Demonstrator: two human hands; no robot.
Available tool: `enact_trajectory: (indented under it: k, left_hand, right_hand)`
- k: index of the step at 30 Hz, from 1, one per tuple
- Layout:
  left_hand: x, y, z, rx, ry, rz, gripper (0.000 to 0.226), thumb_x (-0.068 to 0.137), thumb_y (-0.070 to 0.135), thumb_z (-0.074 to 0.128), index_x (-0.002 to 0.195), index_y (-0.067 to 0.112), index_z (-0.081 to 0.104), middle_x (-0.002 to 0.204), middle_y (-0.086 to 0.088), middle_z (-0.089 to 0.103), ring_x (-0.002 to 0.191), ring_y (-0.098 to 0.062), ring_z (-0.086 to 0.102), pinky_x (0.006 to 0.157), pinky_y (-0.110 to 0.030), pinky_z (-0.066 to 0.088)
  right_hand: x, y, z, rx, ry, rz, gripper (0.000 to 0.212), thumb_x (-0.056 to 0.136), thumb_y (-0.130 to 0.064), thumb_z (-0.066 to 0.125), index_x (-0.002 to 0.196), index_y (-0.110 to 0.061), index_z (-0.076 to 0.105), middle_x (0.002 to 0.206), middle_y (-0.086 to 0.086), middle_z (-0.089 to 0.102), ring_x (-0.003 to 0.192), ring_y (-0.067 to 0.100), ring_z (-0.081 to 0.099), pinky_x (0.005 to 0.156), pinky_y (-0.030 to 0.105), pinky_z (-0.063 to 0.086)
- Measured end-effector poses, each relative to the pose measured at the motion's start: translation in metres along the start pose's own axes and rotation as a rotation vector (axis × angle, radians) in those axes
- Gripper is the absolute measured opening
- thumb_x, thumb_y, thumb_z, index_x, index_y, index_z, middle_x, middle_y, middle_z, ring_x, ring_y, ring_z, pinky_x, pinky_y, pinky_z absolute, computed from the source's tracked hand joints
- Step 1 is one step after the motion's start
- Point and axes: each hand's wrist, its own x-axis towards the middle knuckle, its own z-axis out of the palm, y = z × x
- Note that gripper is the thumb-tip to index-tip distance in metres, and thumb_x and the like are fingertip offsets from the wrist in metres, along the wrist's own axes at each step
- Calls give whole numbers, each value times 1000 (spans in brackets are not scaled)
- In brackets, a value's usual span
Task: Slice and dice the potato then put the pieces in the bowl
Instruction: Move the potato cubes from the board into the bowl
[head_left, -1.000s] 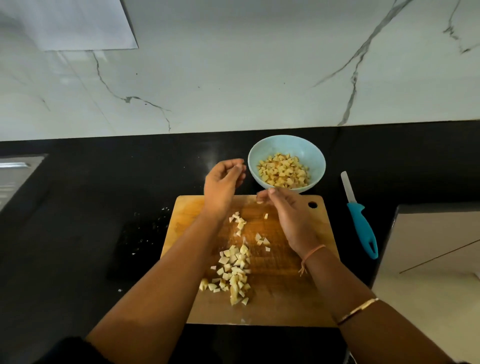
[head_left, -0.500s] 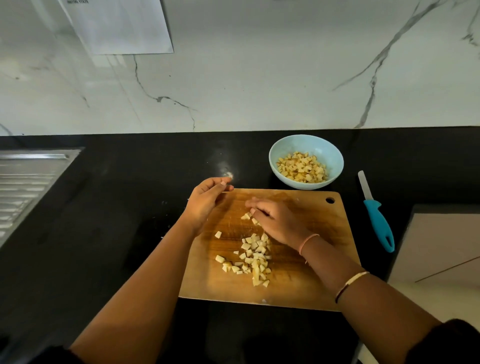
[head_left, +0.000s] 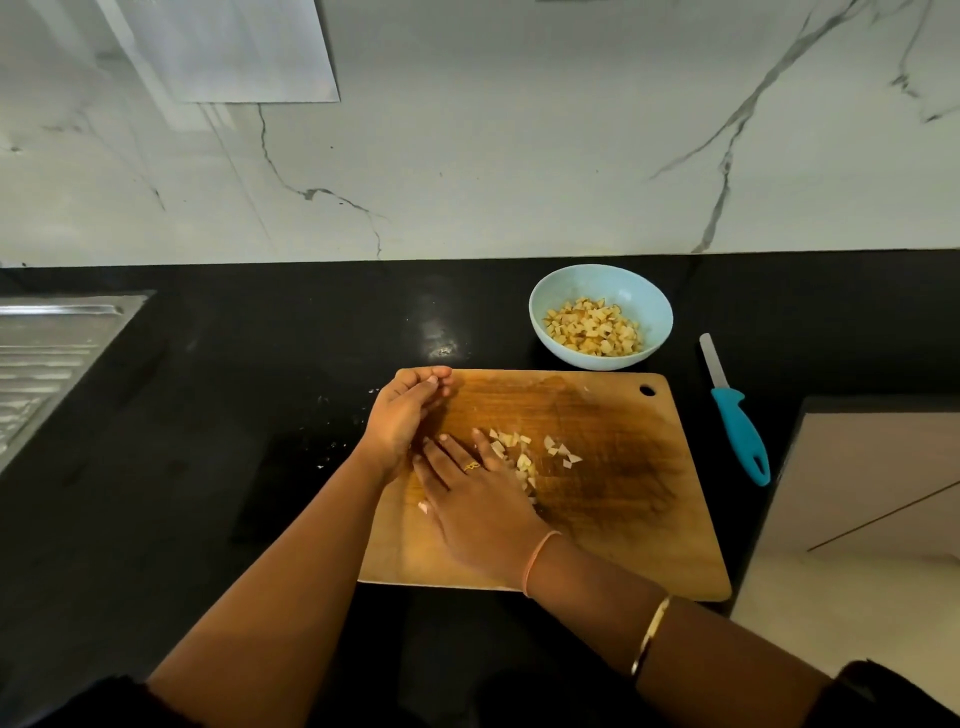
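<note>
The right hand (head_left: 478, 499) lies flat on the board (head_left: 613, 525), palm down, fingers straight and slightly spread, pointing to the board's far-left corner. It holds nothing. Its fingertips and the edge of the palm touch a loose scatter of potato pieces (head_left: 524, 457), which sits near the middle of the board, a little toward the left edge. Some pieces are partly hidden under the hand, and one more piece (head_left: 423, 507) lies just left of it. A ring (head_left: 471, 466) shows on one finger.

The left hand (head_left: 402, 415) stands on its edge at the board's far-left corner, palm facing the pieces, fingers loosely curved into a cup. Nothing shows in it. Its heel is just beside the right fingertips.

The board rests on the black counter (head_left: 234, 395), near its front edge. A pale blue bowl (head_left: 647, 304) stands just beyond the board's far edge, close to the far-right corner, with many diced pieces (head_left: 592, 327) already in it. A knife (head_left: 737, 431) with a blue handle lies on the counter right of the board, apart from it, blade pointing away. Pale crumbs (head_left: 332, 446) dot the counter left of the board. A steel sink (head_left: 47, 353) drainer is at the counter's left edge.
</note>
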Motion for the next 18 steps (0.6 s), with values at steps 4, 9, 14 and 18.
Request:
enact_trajectory:
  k: [4,9,14,18]
  left_hand:
    - [-1,-8,-2,50,34,68,26,100,8,43,97,12,69,103,-10,70,104,-22,66,100,-38,49]
    - [0,-15,-2,102,62,139,29,100,8,42,89,14,68,98,-9,70,102,-25,65,99,-42,48]
    - [-2,-14,4,99,56,162,29,100,7,40,91,12,68,95,-6,69,96,-19,65,98,-36,49]
    - [-4,-13,11,95,81,151,29,100,9,42,88,16,68,95,-2,70,97,-16,65,94,-30,49]
  right_hand:
    - [-3,2,-3,-121,-116,84,60,101,-32,23,151,-3,5,159,14,4,147,31,2,113,53,-10]
    - [-17,29,-5,-64,-57,254,53,102,-28,24,149,-5,19,157,13,19,146,30,12,114,50,-9]
    - [-42,44,-9,147,153,213,56,97,-44,26,137,-13,50,142,7,49,137,24,37,115,51,14]
    - [-65,26,3,92,62,157,70,91,-62,31,142,-15,41,147,13,40,139,28,32,113,57,19]
